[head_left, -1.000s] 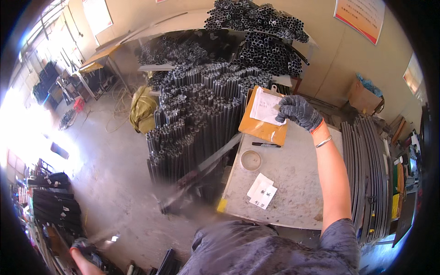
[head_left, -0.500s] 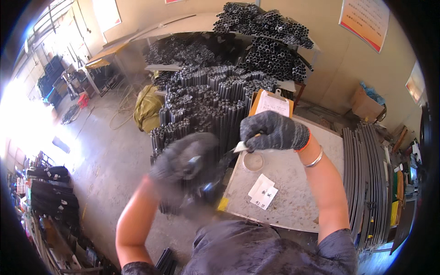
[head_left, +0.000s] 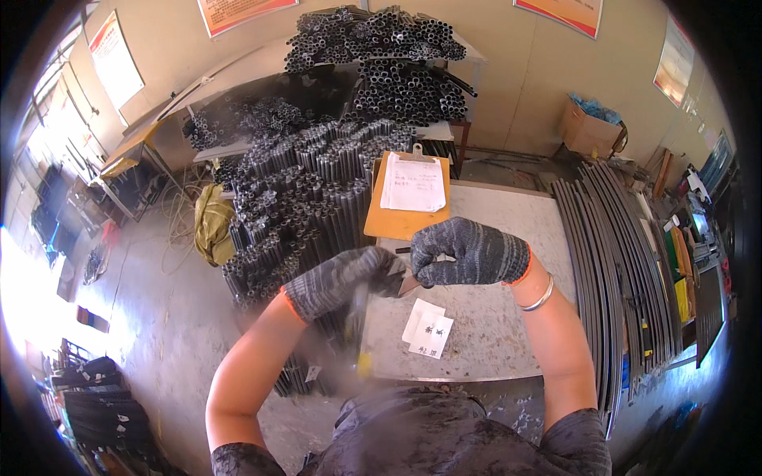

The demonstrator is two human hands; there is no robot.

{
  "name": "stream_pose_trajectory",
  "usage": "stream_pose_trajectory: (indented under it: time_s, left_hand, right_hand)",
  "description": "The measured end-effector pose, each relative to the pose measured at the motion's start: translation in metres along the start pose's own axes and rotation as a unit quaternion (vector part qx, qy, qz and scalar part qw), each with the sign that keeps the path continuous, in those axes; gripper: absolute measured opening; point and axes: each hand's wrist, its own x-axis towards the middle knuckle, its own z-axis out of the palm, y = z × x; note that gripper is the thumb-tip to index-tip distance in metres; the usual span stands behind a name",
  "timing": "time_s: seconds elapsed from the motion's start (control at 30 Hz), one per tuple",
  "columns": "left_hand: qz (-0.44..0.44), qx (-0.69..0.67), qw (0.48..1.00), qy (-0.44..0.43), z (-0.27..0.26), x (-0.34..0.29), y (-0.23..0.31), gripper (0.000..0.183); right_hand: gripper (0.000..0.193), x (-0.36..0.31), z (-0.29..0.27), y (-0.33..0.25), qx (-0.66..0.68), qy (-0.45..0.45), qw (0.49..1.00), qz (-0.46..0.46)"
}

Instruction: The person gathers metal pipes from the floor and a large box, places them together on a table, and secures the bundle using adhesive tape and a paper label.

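At mid-frame, I saw the right hand (head_left: pixel 472 252), gloved in striped grey knit, curled nearly closed, pinching a small flat piece (head_left: pixel 408 284); the left hand (head_left: pixel 341 278), fingers bent, met it, though I couldn't tell its grip. Thin white cards (head_left: pixel 432 343) lay below, a tan clipboard (head_left: pixel 397 225) above.

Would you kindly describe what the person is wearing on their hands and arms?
The left hand and right hand wear knitted gloves in mottled dark and lighter grey, each with an orange edge at the cuff. A silver-coloured bracelet circles the right wrist. The sleeves are short, dark and mottled.
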Motion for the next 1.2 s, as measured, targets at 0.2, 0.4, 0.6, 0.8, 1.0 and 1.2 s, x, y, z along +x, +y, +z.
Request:
stream_pose_trajectory:
  time_s: [0.2, 0.4, 0.6, 0.8, 1.0, 1.2]
  left_hand:
    - [-0.066, 0.099, 0.993, -0.02, 0.031, 0.008, 0.026, 0.044]
    - [0.038, 0.172, 0.98, 0.094, 0.034, 0.0, 0.041, 0.024]
    - [0.066, -0.069, 0.984, 0.152, 0.015, -0.02, 0.049, 0.023]
    - [0.153, 0.029, 0.97, 0.189, 0.016, -0.021, 0.024, 0.031]
    - [0.215, -0.06, 0.954, 0.202, 0.042, -0.009, 0.006, 0.036]
    - [0.172, -0.156, 0.96, 0.156, 0.046, 0.001, -0.012, 0.032]
  right_hand:
    - [0.013, -0.005, -0.004, -0.011, -0.037, -0.011, 0.998, 0.045]
    - [0.012, -0.023, -0.014, 0.017, -0.026, 0.001, 1.0, 0.011]
    - [0.015, -0.044, -0.016, 0.035, 0.064, 0.12, 0.991, 0.0]
    - [0.017, -0.023, 0.007, 0.032, 0.312, 0.263, 0.909, -0.083]
    - [0.016, -0.003, 0.027, 0.026, 0.457, 0.276, 0.831, -0.159]
    - [0.019, 0.001, 0.037, 0.024, 0.508, 0.31, 0.786, -0.169]
